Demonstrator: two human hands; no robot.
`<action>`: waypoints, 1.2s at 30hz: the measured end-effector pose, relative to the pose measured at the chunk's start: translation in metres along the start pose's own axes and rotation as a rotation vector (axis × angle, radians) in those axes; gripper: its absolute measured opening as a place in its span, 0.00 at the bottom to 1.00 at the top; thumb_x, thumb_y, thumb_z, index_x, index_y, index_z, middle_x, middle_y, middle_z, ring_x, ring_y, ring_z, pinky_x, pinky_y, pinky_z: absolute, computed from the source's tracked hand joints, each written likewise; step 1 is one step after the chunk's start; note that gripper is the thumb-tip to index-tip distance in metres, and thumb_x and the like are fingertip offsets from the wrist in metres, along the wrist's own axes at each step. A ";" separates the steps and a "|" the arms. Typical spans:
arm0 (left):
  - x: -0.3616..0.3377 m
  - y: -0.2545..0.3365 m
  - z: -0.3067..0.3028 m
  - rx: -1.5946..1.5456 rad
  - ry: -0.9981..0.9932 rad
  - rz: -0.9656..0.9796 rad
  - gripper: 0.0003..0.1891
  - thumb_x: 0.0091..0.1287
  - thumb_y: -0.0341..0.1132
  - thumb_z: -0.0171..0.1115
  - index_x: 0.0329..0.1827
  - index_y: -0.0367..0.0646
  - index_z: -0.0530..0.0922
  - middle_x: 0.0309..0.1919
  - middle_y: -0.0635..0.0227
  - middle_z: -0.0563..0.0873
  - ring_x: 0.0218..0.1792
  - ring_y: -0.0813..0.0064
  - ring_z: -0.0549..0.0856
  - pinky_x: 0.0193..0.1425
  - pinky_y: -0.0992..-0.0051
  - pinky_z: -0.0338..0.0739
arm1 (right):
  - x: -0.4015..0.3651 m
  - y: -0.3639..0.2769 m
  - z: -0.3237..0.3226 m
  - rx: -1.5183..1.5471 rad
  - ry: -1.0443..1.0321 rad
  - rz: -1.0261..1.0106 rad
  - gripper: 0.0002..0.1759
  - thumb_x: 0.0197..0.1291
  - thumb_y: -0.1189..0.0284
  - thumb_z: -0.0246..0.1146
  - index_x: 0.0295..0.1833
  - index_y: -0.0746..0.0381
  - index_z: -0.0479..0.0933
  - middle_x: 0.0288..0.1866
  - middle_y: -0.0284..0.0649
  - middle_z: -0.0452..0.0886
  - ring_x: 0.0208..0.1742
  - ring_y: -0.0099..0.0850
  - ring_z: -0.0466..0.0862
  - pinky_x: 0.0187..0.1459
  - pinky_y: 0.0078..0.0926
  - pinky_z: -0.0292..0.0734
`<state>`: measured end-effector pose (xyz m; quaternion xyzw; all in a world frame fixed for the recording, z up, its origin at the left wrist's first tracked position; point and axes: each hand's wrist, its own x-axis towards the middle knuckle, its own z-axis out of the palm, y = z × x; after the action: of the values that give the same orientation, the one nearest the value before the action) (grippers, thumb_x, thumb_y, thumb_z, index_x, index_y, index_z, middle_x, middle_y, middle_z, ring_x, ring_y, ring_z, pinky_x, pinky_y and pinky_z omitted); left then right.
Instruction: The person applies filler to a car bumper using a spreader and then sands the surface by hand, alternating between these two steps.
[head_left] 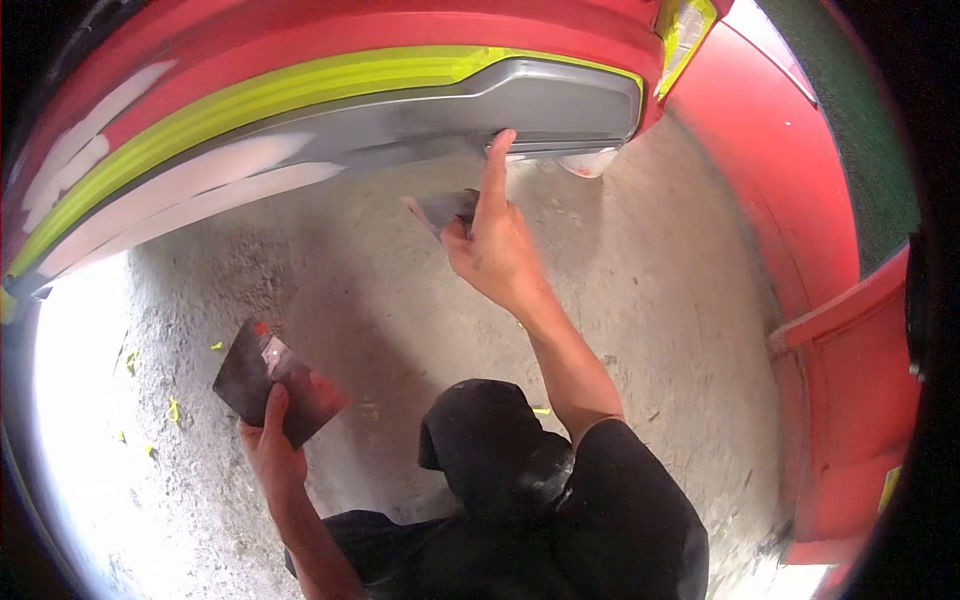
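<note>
Here's the right hand (500,250) up at the bumper (400,118), forefinger stretched straight out, its tip over the grey near edge; whether it actually touches, I can't tell. The thumb and the other fingers are curled closed around a flat scraper (440,212), which sits just short of the bumper, over the floor (680,330). And the left hand (275,455), well back from the bumper and off toward its pale-patched end, has its fingers closed on a dark board (245,375), thumb laid across the top, pink and red smears on its face. Look along the bumper: pale patches (230,160) spread over its left stretch, bright yellow tape (290,85) following its far edge, red bodywork (400,32) just beyond. Little yellow scraps (173,410) dot the floor below the bumper's left end.
</note>
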<state>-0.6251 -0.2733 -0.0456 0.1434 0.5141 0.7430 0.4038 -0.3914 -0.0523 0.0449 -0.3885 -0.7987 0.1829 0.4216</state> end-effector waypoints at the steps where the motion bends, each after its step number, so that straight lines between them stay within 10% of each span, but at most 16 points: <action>1: -0.003 0.005 0.001 -0.002 0.022 0.018 0.18 0.68 0.29 0.66 0.60 0.35 0.76 0.50 0.62 0.85 0.48 0.68 0.87 0.53 0.69 0.83 | 0.001 -0.003 0.004 -0.010 -0.015 -0.008 0.59 0.55 0.86 0.56 0.79 0.60 0.18 0.37 0.53 0.83 0.31 0.44 0.84 0.39 0.29 0.78; 6: -0.022 0.024 0.014 0.032 0.116 0.051 0.17 0.68 0.28 0.66 0.57 0.33 0.77 0.47 0.64 0.86 0.45 0.73 0.87 0.50 0.72 0.82 | -0.024 0.000 0.019 0.039 -0.007 -0.163 0.53 0.52 0.89 0.59 0.82 0.57 0.46 0.44 0.49 0.85 0.40 0.49 0.86 0.48 0.43 0.80; 12: -0.020 0.020 0.005 0.019 0.044 0.058 0.21 0.66 0.30 0.69 0.60 0.35 0.74 0.51 0.61 0.85 0.49 0.66 0.86 0.55 0.66 0.82 | -0.046 0.041 -0.002 -0.137 0.433 -0.244 0.41 0.43 0.95 0.55 0.65 0.55 0.79 0.69 0.47 0.75 0.73 0.51 0.69 0.77 0.55 0.49; 23: -0.013 0.013 0.004 0.067 0.121 0.082 0.21 0.66 0.31 0.69 0.60 0.36 0.74 0.53 0.60 0.84 0.49 0.65 0.86 0.55 0.65 0.83 | -0.007 0.078 0.021 -0.553 0.461 -0.469 0.43 0.48 0.85 0.64 0.72 0.46 0.70 0.74 0.55 0.62 0.71 0.62 0.66 0.62 0.55 0.72; 36: -0.003 0.007 -0.002 0.067 0.081 0.062 0.17 0.69 0.27 0.65 0.59 0.33 0.77 0.50 0.62 0.86 0.49 0.71 0.86 0.54 0.72 0.80 | 0.005 0.065 0.023 -0.551 0.584 -0.502 0.39 0.51 0.85 0.63 0.69 0.43 0.74 0.71 0.56 0.62 0.67 0.63 0.68 0.62 0.55 0.72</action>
<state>-0.6273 -0.2775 -0.0398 0.1426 0.5501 0.7426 0.3545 -0.3819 -0.0070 -0.0062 -0.3160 -0.7347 -0.2603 0.5410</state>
